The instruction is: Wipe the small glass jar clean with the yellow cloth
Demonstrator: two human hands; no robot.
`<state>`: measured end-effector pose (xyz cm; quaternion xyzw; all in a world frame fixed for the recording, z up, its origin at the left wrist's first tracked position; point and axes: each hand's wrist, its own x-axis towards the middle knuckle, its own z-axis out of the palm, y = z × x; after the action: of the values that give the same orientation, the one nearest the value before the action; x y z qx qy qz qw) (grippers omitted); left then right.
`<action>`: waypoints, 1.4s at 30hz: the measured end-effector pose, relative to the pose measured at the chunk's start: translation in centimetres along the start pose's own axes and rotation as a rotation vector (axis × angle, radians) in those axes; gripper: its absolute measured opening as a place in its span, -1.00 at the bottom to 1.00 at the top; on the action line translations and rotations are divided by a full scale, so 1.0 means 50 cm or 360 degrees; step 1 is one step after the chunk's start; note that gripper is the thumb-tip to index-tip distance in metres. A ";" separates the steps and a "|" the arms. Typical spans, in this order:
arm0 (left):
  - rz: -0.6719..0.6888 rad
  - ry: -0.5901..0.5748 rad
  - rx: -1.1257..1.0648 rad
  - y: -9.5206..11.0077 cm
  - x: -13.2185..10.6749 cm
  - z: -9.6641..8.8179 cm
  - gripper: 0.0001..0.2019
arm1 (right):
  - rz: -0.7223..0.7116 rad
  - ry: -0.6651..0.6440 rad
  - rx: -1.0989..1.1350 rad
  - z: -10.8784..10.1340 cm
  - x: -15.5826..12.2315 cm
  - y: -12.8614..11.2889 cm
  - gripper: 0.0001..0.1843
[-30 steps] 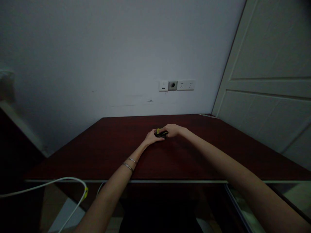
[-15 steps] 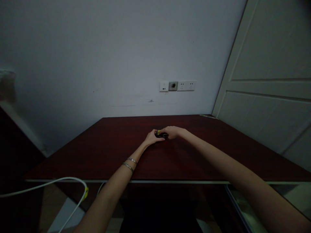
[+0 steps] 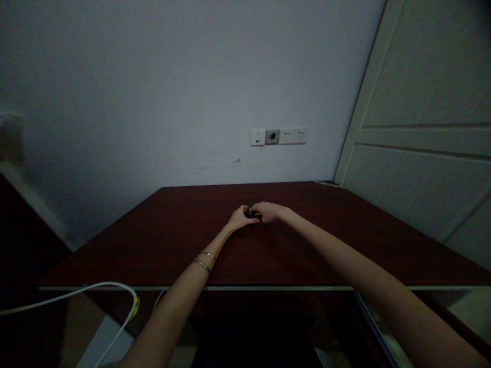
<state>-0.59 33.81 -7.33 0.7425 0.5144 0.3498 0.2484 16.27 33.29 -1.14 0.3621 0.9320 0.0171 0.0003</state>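
Note:
Between my two hands, over the middle of the dark red tabletop, is a small black thing with yellow parts (image 3: 253,214); its kind is too small and dim to tell. My left hand (image 3: 238,219) grips it from the left, thumb along its near side. From the right, my right hand (image 3: 270,211) bends over it with the fingertips on its top, by the yellow part. The fingers cover much of the thing. Two silver bracelets (image 3: 203,260) circle my left forearm.
The reddish-brown table (image 3: 138,240) reaches back to a pale wall with a row of sockets (image 3: 286,136). A white panelled door (image 3: 429,117) borders the right side. At the front left, a white cable (image 3: 111,283) with a yellow tag loops past the table edge.
My right hand has shifted slightly left and in over the black and yellow thing, covering more of it. My left hand stays nearly where it was.

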 end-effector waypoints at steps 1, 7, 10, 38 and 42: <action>-0.0003 -0.0003 -0.0007 -0.001 0.001 0.000 -0.27 | 0.0022 -0.0003 0.0005 -0.001 0.004 -0.001 -0.50; 0.0001 -0.0005 -0.0011 -0.007 0.005 0.002 -0.25 | 0.0078 -0.0043 0.0031 -0.004 0.023 0.001 -0.50; 0.0001 -0.0001 -0.0010 -0.008 0.006 0.003 -0.26 | 0.0119 -0.0053 0.0053 -0.003 0.027 0.002 -0.50; -0.0074 0.0000 -0.0058 0.015 -0.007 -0.012 -0.29 | 0.0361 -0.0172 0.0301 -0.032 0.032 -0.018 -0.53; -0.0077 0.0008 -0.0076 0.014 -0.007 -0.011 -0.31 | 0.0413 -0.0231 0.0538 -0.035 0.027 -0.025 -0.53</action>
<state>-0.66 33.25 -6.57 0.7229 0.5243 0.3578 0.2729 14.42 33.20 0.60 0.4740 0.8648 -0.1654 0.0045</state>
